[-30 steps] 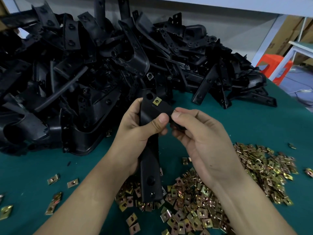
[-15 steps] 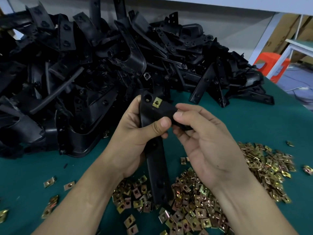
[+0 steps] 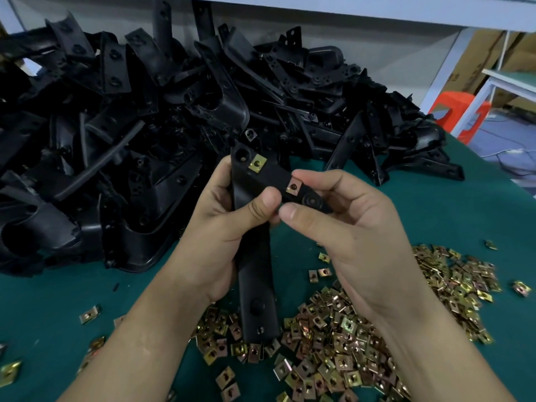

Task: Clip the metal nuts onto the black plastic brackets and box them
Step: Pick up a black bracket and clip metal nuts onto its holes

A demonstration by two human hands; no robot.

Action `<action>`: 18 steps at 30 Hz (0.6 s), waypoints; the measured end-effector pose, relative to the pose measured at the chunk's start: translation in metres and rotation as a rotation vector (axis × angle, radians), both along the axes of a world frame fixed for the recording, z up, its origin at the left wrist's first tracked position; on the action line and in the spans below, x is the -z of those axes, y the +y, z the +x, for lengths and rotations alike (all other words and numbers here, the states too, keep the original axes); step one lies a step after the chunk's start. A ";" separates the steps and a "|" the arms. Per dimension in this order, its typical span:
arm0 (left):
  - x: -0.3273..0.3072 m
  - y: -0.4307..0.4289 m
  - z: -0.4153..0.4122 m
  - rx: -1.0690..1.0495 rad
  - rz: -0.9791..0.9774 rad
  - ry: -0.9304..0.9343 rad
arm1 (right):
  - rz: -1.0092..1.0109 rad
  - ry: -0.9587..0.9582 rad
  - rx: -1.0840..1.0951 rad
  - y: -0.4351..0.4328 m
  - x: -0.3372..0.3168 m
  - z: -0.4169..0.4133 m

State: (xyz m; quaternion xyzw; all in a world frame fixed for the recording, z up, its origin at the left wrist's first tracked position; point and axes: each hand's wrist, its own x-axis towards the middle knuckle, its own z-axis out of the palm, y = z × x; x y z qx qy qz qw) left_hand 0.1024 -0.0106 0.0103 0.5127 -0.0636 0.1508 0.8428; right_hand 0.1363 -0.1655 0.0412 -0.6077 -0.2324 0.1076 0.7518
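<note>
Gripping the long arm of an L-shaped black plastic bracket (image 3: 255, 274), the left hand (image 3: 223, 227) curls its fingers behind the part and lays its thumb across the front, just below the bend. To its right, the right hand (image 3: 359, 227) pinches the tip of the bracket's short arm between the thumb and a curled index finger. Two brass clip nuts sit on that short arm: the corner nut (image 3: 257, 163) beside a round hole, and the second nut (image 3: 293, 187) just next to the right index fingertip. The bracket is held upright above a dark green table mat (image 3: 43, 285). A tall heap of black brackets (image 3: 130, 126) fills the mat's far left and middle. A few stray nuts (image 3: 90, 314) lie at lower left. A loose spread of brass nuts (image 3: 333, 343) lies under and to the right of the wrists, with the bracket's lower end just over it. An orange plastic stool (image 3: 458, 111) and cardboard boxes (image 3: 487, 53) stand at far right, beyond the table.
</note>
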 end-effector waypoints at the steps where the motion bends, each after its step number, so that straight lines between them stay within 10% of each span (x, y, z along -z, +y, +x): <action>1: -0.002 -0.002 -0.001 0.006 0.003 0.004 | 0.013 0.009 0.010 -0.001 -0.003 0.000; 18: -0.035 -0.126 -0.038 0.541 0.044 0.096 | 0.000 0.260 0.085 -0.157 -0.058 -0.083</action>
